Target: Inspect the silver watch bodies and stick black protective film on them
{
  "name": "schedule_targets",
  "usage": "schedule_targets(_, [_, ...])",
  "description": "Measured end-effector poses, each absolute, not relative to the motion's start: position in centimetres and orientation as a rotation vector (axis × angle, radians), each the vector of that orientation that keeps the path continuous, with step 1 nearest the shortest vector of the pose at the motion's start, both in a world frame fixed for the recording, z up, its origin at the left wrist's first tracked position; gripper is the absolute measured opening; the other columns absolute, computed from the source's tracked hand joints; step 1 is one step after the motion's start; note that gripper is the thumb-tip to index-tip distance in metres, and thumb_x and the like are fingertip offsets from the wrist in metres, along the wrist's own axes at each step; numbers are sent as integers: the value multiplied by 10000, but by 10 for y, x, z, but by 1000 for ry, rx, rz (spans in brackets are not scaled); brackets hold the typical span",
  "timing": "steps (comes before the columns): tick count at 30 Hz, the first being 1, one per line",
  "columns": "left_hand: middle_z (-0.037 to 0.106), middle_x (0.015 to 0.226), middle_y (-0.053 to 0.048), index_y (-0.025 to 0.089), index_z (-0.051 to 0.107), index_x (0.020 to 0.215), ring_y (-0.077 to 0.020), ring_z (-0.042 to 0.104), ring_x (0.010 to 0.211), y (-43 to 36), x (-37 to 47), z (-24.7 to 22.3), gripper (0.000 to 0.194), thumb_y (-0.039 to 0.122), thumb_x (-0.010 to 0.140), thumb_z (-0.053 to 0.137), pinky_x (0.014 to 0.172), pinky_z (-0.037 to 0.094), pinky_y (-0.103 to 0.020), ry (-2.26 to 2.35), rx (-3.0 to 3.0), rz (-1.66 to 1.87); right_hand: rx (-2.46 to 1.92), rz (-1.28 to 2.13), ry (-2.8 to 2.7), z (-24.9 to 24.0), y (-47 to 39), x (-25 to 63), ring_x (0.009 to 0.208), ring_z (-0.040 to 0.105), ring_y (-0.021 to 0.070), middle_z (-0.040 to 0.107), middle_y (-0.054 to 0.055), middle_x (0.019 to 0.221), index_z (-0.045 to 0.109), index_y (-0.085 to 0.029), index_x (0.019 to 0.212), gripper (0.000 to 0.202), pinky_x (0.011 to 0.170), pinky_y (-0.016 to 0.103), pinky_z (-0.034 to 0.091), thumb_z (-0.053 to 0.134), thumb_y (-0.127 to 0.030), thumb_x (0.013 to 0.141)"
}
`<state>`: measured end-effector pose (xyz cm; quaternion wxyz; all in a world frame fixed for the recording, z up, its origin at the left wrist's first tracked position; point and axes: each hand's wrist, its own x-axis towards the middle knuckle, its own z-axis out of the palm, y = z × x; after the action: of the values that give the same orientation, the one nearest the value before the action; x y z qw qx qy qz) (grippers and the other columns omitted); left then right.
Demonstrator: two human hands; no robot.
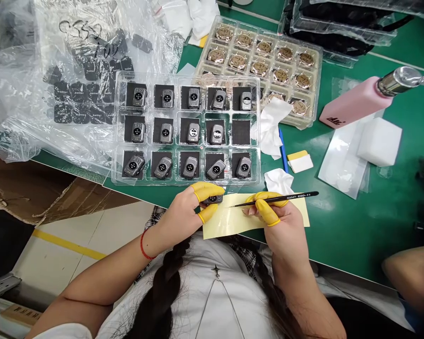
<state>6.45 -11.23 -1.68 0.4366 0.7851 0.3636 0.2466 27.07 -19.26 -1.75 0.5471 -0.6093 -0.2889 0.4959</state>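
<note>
My left hand (185, 209), with yellow finger cots on thumb and finger, grips a dark watch body (213, 199) by its ends over the left end of a pale yellow sheet (221, 223). Black tweezers (293, 197) marked ESD-11 lie in my right hand (277, 214), also in yellow finger cots; their thin tip points left toward the watch body, a little apart from it. Just beyond my hands is a clear tray (115, 141) of similar watch bodies on black pads; one compartment holds only its black pad (240, 132).
Behind stands a second tray (316, 94) of round metallic parts. A pink bottle (356, 102), white block (379, 141), blue tool (283, 150) and crumpled wipes (278, 180) are at right. Plastic bags (92, 37) cover the left. Another person's arm (411, 278) shows at far right.
</note>
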Motion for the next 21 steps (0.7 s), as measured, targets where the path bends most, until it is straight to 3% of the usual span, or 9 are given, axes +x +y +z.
schedule_targets(8, [661,1142,-41,223,637,1134,-164,598,1070,-112,66,-14,298,137,856,573,954,528,-330,914,1979,605,-1427,1168,-598,-15,-189,269,641,655,122,644,-32,638,671,-216,846,96,731,273,557,731,-267,791])
schedule_targets(14, [622,1127,-34,268,628,1156,-135,619,970,-116,63,-18,360,124,827,610,719,574,-194,942,1736,734,-1533,1094,-671,-9,-194,265,654,659,121,655,-24,681,660,-220,862,88,730,269,564,701,-281,815])
schedule_targets(21, [607,1138,-45,264,583,1180,-166,614,1012,-125,61,-18,351,163,845,618,872,557,-290,892,1680,782,-1638,1006,-914,-7,-192,258,693,677,148,704,31,785,673,-201,861,83,681,266,574,648,-273,829])
